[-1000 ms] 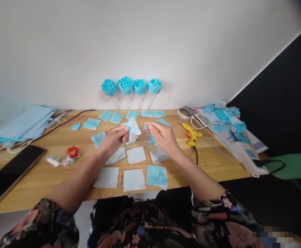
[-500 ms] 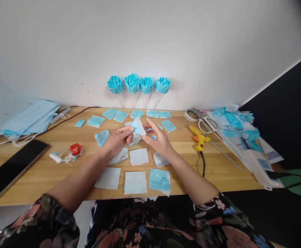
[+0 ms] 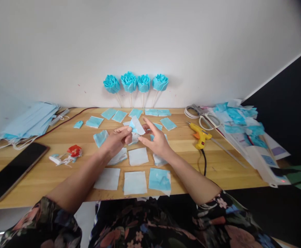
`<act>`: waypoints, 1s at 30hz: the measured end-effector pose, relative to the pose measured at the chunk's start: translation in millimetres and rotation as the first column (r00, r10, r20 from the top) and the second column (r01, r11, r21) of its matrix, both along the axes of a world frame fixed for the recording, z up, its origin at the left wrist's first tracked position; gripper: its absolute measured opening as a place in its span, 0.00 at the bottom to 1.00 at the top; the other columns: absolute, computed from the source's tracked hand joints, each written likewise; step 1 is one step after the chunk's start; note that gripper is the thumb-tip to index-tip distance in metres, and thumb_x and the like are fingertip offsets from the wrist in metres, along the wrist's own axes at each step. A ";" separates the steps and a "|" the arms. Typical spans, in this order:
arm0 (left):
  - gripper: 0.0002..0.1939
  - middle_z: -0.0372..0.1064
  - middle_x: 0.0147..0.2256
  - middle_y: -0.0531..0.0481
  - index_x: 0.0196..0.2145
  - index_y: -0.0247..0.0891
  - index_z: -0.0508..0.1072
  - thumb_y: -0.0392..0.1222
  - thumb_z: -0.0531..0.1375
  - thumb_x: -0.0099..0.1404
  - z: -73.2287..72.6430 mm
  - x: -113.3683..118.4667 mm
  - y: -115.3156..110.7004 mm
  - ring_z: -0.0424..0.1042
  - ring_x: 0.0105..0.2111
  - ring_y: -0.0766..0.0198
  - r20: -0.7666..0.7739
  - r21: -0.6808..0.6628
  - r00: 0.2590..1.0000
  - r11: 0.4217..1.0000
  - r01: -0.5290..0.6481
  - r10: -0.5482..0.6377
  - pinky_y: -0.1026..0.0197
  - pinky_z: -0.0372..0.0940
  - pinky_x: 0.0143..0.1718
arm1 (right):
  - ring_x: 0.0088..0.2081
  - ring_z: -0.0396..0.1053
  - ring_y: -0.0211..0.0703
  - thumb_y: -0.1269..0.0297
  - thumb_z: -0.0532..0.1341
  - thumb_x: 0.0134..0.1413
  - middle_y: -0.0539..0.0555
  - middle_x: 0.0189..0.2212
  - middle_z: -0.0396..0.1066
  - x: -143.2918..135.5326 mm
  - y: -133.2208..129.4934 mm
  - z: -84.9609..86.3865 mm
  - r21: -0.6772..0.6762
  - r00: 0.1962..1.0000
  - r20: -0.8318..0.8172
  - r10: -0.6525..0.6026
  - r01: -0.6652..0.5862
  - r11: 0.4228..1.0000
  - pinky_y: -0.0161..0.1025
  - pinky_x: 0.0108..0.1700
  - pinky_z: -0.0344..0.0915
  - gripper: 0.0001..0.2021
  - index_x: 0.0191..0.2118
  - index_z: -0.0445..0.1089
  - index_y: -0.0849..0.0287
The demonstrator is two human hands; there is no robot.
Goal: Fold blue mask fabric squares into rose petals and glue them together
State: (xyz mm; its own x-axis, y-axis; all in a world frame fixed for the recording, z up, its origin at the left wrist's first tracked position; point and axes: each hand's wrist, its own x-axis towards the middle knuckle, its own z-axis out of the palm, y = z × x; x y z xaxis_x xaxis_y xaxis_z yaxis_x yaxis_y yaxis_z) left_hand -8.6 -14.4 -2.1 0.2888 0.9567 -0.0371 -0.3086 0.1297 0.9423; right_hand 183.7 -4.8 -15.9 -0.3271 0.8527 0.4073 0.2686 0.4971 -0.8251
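Observation:
Between thumb and fingers, my left hand [image 3: 118, 139] pinches a small folded piece of white and light blue fabric [image 3: 137, 125] above the middle of the table. My right hand [image 3: 156, 137] is at the fabric's right edge, its thumb and index finger spread apart; whether it touches the piece is hard to tell. Beneath and around both hands lie several cut squares, among them a white square [image 3: 138, 156] and a blue square [image 3: 160, 179]. Some squares are partly hidden by my hands.
Four blue fabric flowers [image 3: 129, 81] on sticks lean on the wall. Left are stacked masks [image 3: 31, 119], a phone [image 3: 14, 172] and red scraps [image 3: 74, 150]. Right are a yellow glue gun [image 3: 200, 134], scissors [image 3: 209, 121], blue scraps [image 3: 237, 115] and a white power strip [image 3: 265, 165].
The folded piece has tilted slightly, and my right thumb and index finger have shifted a little left. The camera view has turned slightly.

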 end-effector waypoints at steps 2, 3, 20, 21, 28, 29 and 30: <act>0.27 0.55 0.17 0.55 0.17 0.36 0.64 0.58 0.67 0.58 -0.2 -0.4 -0.3 0.53 0.21 0.70 0.014 0.017 0.999 0.999 0.036 -0.036 0.62 0.50 0.28 | 0.48 0.71 0.47 0.61 0.65 0.56 0.56 0.49 0.73 0.0 -1.0 2.1 0.014 1.000 -0.007 -0.007 0.007 1.000 0.47 0.53 0.70 0.35 0.68 0.57 0.49; 0.27 0.55 0.17 0.55 0.17 0.35 0.64 0.58 0.67 0.58 -0.2 -0.5 -0.6 0.54 0.21 0.70 0.021 0.025 0.998 0.998 0.056 -0.056 0.62 0.50 0.28 | 0.48 0.71 0.47 0.61 0.65 0.56 0.56 0.49 0.73 0.1 -1.9 3.3 0.023 1.000 -0.012 -0.006 0.006 1.000 0.47 0.52 0.70 0.34 0.68 0.58 0.49; 0.27 0.56 0.16 0.55 0.18 0.36 0.64 0.59 0.68 0.57 -2.6 -1.4 -1.2 0.54 0.21 0.69 0.075 0.063 0.991 0.992 0.106 -0.111 0.61 0.49 0.28 | 0.47 0.72 0.49 0.54 0.66 0.56 0.56 0.48 0.75 1.8 -8.3 9.2 0.053 0.999 -0.028 0.020 -0.019 0.998 0.49 0.53 0.70 0.31 0.65 0.63 0.48; 0.27 0.55 0.16 0.55 0.18 0.36 0.64 0.59 0.68 0.57 -2.4 -1.3 -1.2 0.54 0.21 0.69 0.077 0.061 0.991 0.992 0.108 -0.113 0.61 0.49 0.28 | 0.47 0.72 0.49 0.55 0.66 0.56 0.56 0.48 0.75 1.6 -8.2 8.8 0.056 0.999 -0.029 0.023 -0.021 0.998 0.48 0.52 0.70 0.31 0.65 0.63 0.49; 0.27 0.55 0.16 0.55 0.18 0.36 0.64 0.60 0.68 0.57 1.2 -0.3 -1.9 0.53 0.21 0.69 0.078 0.048 0.991 0.993 0.104 -0.108 0.61 0.50 0.28 | 0.45 0.73 0.48 0.54 0.66 0.55 0.56 0.47 0.76 1.1 -8.6 8.6 0.045 0.997 -0.064 0.037 -0.034 0.998 0.47 0.50 0.71 0.31 0.64 0.65 0.51; 0.27 0.55 0.16 0.55 0.18 0.36 0.63 0.60 0.67 0.57 1.4 -0.4 -1.8 0.53 0.21 0.69 0.078 0.045 0.991 0.994 0.103 -0.106 0.61 0.50 0.28 | 0.46 0.73 0.48 0.52 0.66 0.56 0.56 0.47 0.76 1.7 -8.9 9.4 0.027 0.996 -0.081 0.048 -0.046 0.999 0.47 0.50 0.70 0.30 0.64 0.65 0.50; 0.27 0.56 0.16 0.54 0.18 0.36 0.63 0.60 0.67 0.58 1.5 -0.5 -1.7 0.54 0.21 0.69 0.078 0.040 0.991 0.994 0.103 -0.105 0.61 0.50 0.28 | 0.45 0.73 0.47 0.51 0.65 0.57 0.56 0.46 0.76 2.6 -9.2 10.2 0.004 0.992 -0.108 0.059 -0.059 0.998 0.47 0.51 0.70 0.30 0.64 0.65 0.50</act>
State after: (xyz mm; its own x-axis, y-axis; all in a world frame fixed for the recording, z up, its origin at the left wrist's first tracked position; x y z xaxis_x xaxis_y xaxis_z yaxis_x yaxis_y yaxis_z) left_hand -9.1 -16.1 -0.6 0.3875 0.9216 0.0238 -0.3695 0.1316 0.9199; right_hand 186.3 -14.0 -5.7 -0.3312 0.8326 0.4438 0.1483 0.5105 -0.8470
